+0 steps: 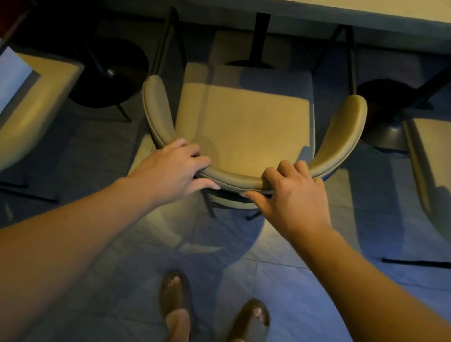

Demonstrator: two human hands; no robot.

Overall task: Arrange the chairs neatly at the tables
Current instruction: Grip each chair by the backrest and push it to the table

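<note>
Because the chair point(242, 119) stands facing the table point(337, 6) with its seat not yet tucked under, the left hand point(173, 167) and right hand point(292, 194) each curl fingers over its curved backrest—thumbs underneath—a symmetric hold that looks meant to push it in straight.

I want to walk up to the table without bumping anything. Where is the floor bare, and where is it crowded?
Bare floor lies behind the middle chair, around the sandalled feet. Narrow strips run between it and the left chair and right chair. Under the table it is crowded with the pedestal and chair legs.
</note>
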